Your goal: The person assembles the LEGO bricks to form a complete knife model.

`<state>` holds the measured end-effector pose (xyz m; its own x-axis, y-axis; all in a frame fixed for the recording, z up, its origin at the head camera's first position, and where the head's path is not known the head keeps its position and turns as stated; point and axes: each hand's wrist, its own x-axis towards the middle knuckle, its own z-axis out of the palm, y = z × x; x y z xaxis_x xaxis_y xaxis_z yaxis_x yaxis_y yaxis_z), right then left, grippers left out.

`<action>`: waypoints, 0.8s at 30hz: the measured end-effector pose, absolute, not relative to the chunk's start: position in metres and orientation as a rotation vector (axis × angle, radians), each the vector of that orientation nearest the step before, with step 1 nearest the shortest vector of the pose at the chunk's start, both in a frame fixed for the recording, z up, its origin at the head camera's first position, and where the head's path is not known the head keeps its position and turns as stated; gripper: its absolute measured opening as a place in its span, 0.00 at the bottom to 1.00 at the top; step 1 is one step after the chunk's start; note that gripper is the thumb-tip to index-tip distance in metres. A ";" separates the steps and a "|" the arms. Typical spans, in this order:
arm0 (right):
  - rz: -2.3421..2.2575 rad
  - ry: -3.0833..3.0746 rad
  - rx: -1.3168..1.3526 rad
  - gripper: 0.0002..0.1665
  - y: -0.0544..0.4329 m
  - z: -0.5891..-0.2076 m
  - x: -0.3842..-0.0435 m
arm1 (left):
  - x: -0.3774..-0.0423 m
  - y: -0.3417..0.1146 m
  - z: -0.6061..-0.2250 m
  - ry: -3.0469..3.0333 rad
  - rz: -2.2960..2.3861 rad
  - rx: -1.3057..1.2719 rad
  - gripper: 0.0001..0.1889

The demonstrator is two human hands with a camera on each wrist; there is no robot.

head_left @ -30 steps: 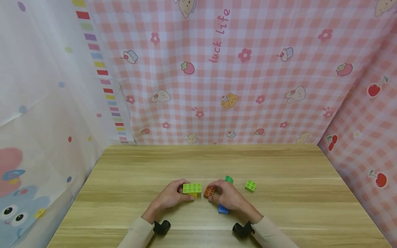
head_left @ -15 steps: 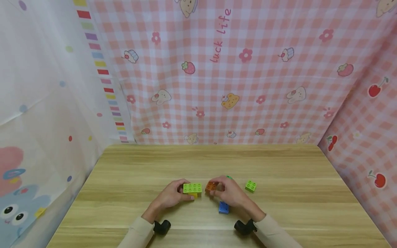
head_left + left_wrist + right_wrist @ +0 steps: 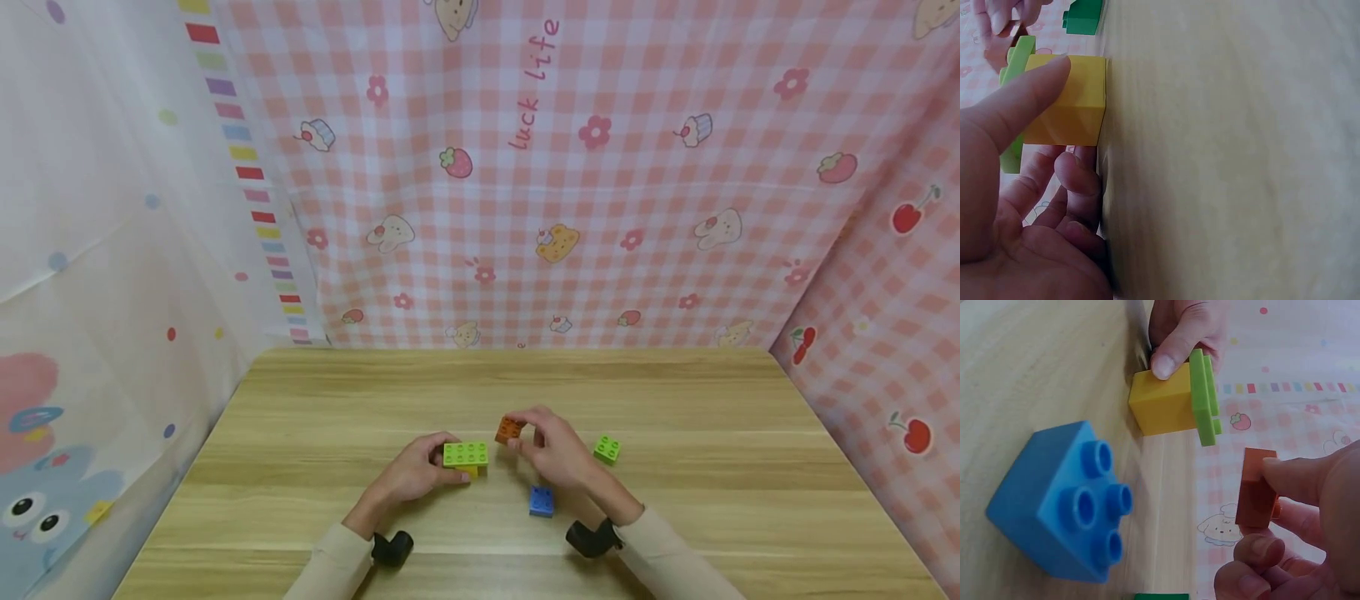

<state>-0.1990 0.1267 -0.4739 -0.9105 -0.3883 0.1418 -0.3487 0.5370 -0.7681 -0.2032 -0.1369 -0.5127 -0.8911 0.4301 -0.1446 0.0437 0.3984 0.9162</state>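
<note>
My left hand grips a yellow brick between thumb and fingers, low on the table. A flat lime-green plate with two rows of studs sits on top of it, reaching past its right side. Thumb and fingertips of my right hand pinch a small reddish-brown brick, raised above the table to the right of and farther back than the plate. In the right wrist view the brown brick shows its smooth side. Below the right hand lies a blue four-stud brick.
A lime-green four-stud brick lies right of my right hand. The dark green brick stands on the table, hidden by the right hand in the head view. A pink checked curtain hangs along the wooden table's back edge.
My right hand has lifted the brown brick and moved it away from me. The blue brick is now uncovered, while the dark green one has gone behind the hand. The left hand stays put.
</note>
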 end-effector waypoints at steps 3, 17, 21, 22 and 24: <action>-1.354 2.707 -0.658 0.22 0.123 -0.471 -0.200 | -0.203 -0.137 -0.513 2.304 1.492 0.407 0.20; -1.350 2.617 -0.794 0.22 0.101 -0.463 -0.203 | -0.202 -0.137 -0.512 2.300 1.493 0.423 0.19; -1.326 2.594 -0.819 0.22 0.095 -0.463 -0.204 | -0.202 -0.137 -0.512 2.307 1.488 0.424 0.19; -1.322 2.588 -0.829 0.21 0.094 -0.463 -0.204 | -0.202 -0.137 -0.512 2.307 1.488 0.421 0.19; -1.311 2.573 -0.835 0.21 0.091 -0.463 -0.203 | -0.202 -0.136 -0.511 2.303 1.492 0.421 0.20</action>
